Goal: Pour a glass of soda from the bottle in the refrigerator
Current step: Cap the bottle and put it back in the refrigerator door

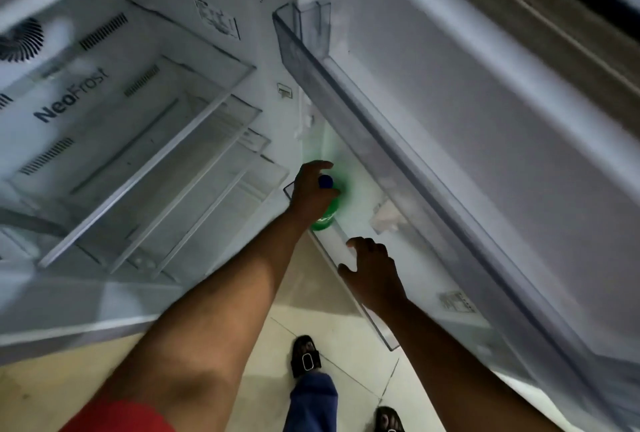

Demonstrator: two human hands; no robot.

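A green soda bottle [329,215] with a blue cap [325,181] stands in the lower door bin [367,307] of the open refrigerator. My left hand [311,192] is wrapped around the bottle's neck and shoulder, just below the cap. My right hand [374,272] rests with spread fingers on the front rim of the same door bin, a little nearer to me than the bottle. No glass is in view.
The refrigerator interior [114,141] on the left holds several bare glass shelves. The open door [485,120] on the right carries an upper clear bin [301,33]. Tiled floor [263,362] and my sandalled feet are below.
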